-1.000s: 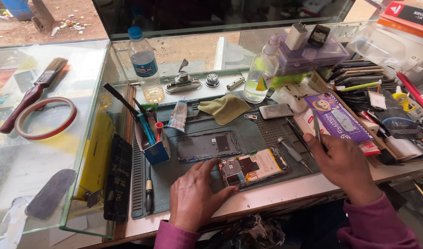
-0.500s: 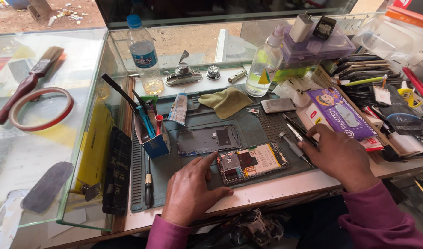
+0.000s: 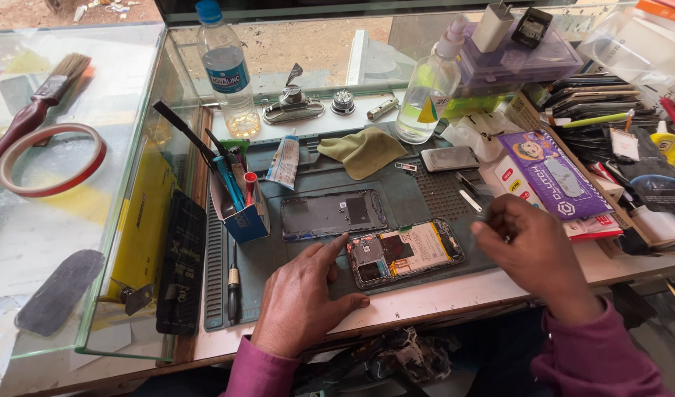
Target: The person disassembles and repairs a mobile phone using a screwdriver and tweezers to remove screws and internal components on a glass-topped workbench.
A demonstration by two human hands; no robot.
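On the green mat (image 3: 418, 191), near its front edge: an opened phone (image 3: 405, 252) lying flat, insides up, with board and battery visible. Left hand (image 3: 302, 298) flat on the mat just left of the phone, fingers spread and open, gripping nothing; index finger pointing at the phone's left end, thumb touching the front corner of the phone. Right hand (image 3: 528, 246) at the right edge of the mat, just right of the phone, fingers curled in and pinched together; cannot tell if something small is held inside.

Just behind the phone, on the mat: a dark back cover (image 3: 334, 215), lying flat, apart from the phone by a thin gap. At the left part of the mat: a blue box (image 3: 242, 213) with tools standing in it, tilted. Left of the mat's front corner: a screwdriver (image 3: 233, 283) lying in the ribbed strip. On the far part of the mat: a small tube (image 3: 284, 162) and an olive cloth (image 3: 363, 151). Behind the mat: a water bottle (image 3: 227, 70) and a spray bottle (image 3: 429, 95), both upright. Right of the mat: a purple packet (image 3: 554, 173) on a pile of boxes. Far left of the mat, on the glass counter (image 3: 72, 220): a red tape ring (image 3: 50, 158) and a brush (image 3: 36, 110).
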